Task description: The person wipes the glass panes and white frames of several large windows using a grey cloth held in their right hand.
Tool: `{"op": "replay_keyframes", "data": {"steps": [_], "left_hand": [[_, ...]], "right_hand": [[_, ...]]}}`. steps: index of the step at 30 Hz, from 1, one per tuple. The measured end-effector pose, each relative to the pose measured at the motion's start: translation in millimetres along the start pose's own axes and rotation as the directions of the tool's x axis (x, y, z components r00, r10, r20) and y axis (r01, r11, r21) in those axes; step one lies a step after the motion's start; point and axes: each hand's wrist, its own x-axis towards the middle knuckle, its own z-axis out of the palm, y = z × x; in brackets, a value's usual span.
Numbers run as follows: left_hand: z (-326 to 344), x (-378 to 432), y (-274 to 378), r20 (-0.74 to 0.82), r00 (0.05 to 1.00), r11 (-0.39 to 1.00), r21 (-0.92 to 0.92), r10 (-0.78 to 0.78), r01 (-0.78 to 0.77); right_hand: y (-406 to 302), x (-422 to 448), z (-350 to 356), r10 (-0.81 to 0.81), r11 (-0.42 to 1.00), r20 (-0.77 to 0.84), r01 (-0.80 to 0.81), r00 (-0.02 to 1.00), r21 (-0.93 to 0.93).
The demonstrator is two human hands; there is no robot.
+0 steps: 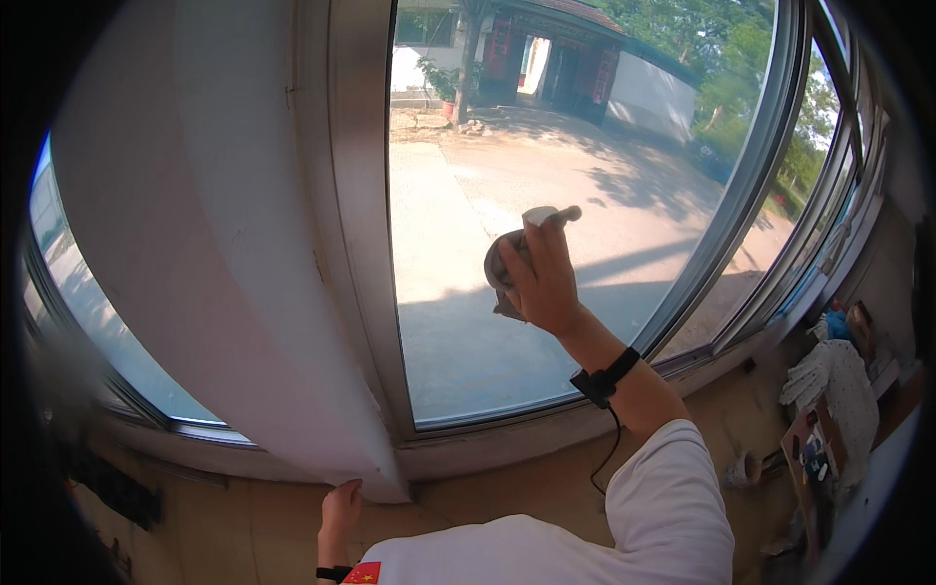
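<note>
My right hand (pixel 541 281) is raised to the window glass (pixel 482 365), fingers wrapped over a bunched grey-brown cloth (pixel 504 263). Folds of the cloth stick out above the fingertips and below the palm. It appears to lie against the pane, around mid-height. My left hand (pixel 341 508) hangs low, close to the foot of the white wall pillar (pixel 256 292). Its fingers are mostly hidden, and nothing is seen in it. Whether it touches the pillar cannot be told. Each wrist wears a black band, and a cable hangs from the right one (pixel 605 379).
A metal window frame (pixel 362 219) borders the pane at left, with more sliding sashes (pixel 760 219) at right. Below runs a sill (pixel 497 446) above a tiled floor (pixel 453 504). White gloves (pixel 808 376), a cup (pixel 744 469) and clutter lie at right. Outside is a sunlit yard.
</note>
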Motion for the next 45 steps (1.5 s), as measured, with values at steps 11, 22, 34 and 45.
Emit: {"op": "replay_keyframes", "data": {"steps": [11,22,34,45], "left_hand": [[17,-4,-20,0.060,0.998,0.998,0.064,-0.021,0.017],[71,-37,-117,0.315,0.917,0.945,0.289,-0.245,0.153],[76,-101,-194,0.411,0.816,0.913,0.140,-0.406,0.384],[80,-91,-174,0.335,0.857,0.915,0.052,-0.393,0.399]], "right_hand": [[45,55,-43,0.066,0.993,0.041,-0.061,0.997,-0.103],[134,123,-75,0.168,0.924,-0.454,-0.300,0.875,-0.238],[8,-88,-9,0.213,0.977,-0.026,-0.213,0.977,-0.027],[85,32,-52,0.142,0.985,-0.101,-0.151,0.985,-0.085]]}}
